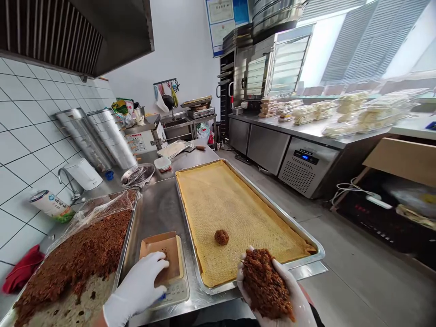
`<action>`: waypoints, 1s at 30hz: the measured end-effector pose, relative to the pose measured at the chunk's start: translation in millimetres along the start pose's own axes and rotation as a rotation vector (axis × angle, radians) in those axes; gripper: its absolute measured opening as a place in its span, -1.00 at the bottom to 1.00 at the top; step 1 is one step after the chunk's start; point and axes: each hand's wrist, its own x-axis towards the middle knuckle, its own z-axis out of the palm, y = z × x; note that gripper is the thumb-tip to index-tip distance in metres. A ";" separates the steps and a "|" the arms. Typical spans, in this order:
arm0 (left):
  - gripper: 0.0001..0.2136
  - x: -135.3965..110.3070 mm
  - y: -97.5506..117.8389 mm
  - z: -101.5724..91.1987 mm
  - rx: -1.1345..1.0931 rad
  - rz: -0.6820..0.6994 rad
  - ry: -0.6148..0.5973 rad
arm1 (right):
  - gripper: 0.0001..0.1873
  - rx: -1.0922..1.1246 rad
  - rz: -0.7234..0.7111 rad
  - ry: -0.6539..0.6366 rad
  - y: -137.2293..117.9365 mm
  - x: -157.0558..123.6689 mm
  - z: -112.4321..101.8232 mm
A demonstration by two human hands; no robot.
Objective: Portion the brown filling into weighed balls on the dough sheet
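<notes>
My right hand (299,304), in a white glove, cups a big lump of brown shredded filling (264,284) at the near edge of a metal baking tray (299,227) lined with a yellow mat. One small brown ball (221,236) sits on that mat. My left hand (139,286), also gloved, reaches with pinched fingers into a small tan paper tray (155,247) that rests on a white scale (175,290); a bit of filling lies at the fingertips. A large pan of the same brown filling (75,259) stands to the left, partly under plastic film.
Behind the trays are a wire sieve (138,175), a small white container (162,162), a faucet (68,179), a canister (51,204) and a red cloth (22,272). Stainless counters with stacked packed boxes (340,113) and an oven (272,63) line the right side.
</notes>
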 end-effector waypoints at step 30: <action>-0.34 -2.3 177.3 68.6 -0.957 0.204 0.635 | -0.63 -0.031 -0.102 -0.189 76.2 -14.2 25.0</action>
